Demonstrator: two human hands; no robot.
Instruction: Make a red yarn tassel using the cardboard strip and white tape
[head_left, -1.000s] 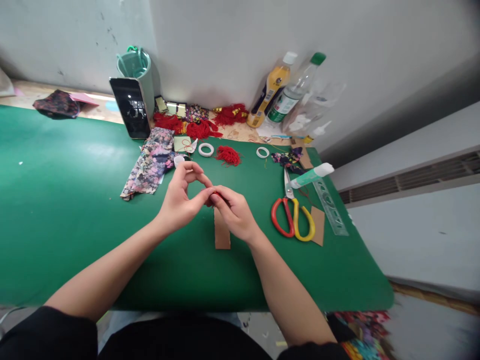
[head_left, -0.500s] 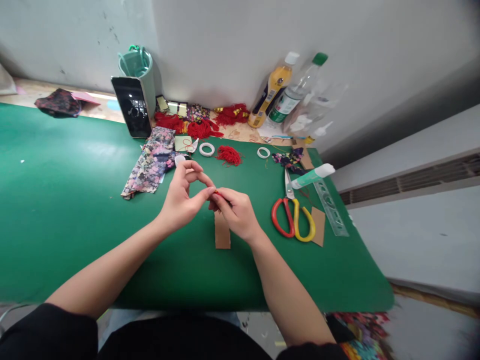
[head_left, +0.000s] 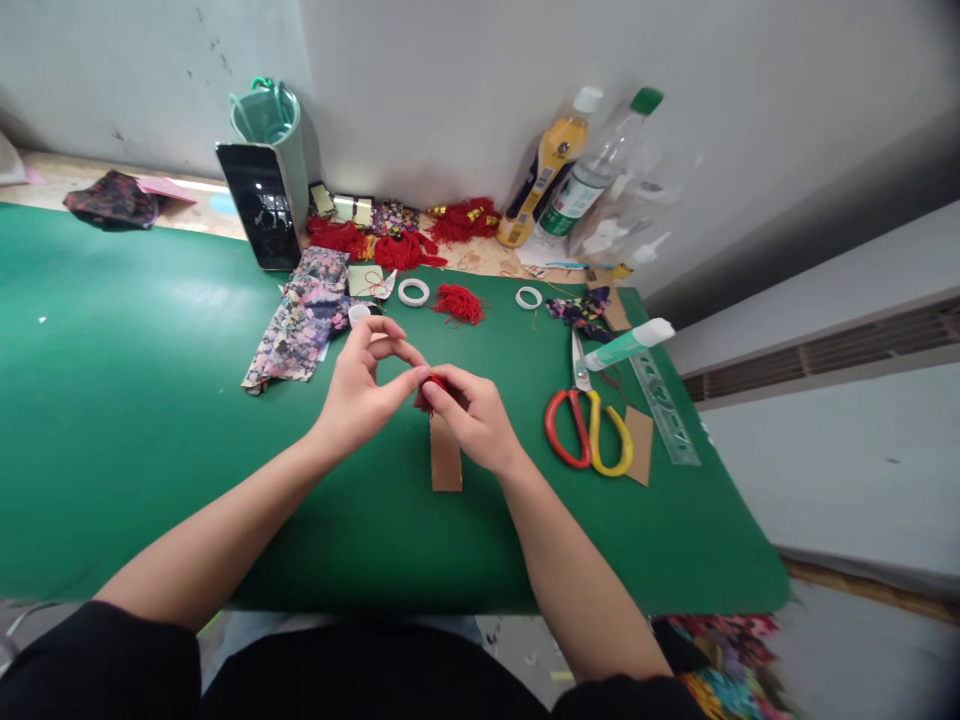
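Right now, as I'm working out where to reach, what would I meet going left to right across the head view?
Dark patterned cloth → phone → left hand → right hand → right-hand white ring → scissors → clear ruler.

The table is covered in green, with a wooden strip seen along the wall. On the green part, a flowered cloth, a bunch of red threads and two rings of tape — one at each side of the threads — are laid. Toward the right end, the scissors, a glue stick, a clear ruler and a cardboard piece are placed near one another. On the wood, red tassels and two bottles — one yellow, one clear — are set.
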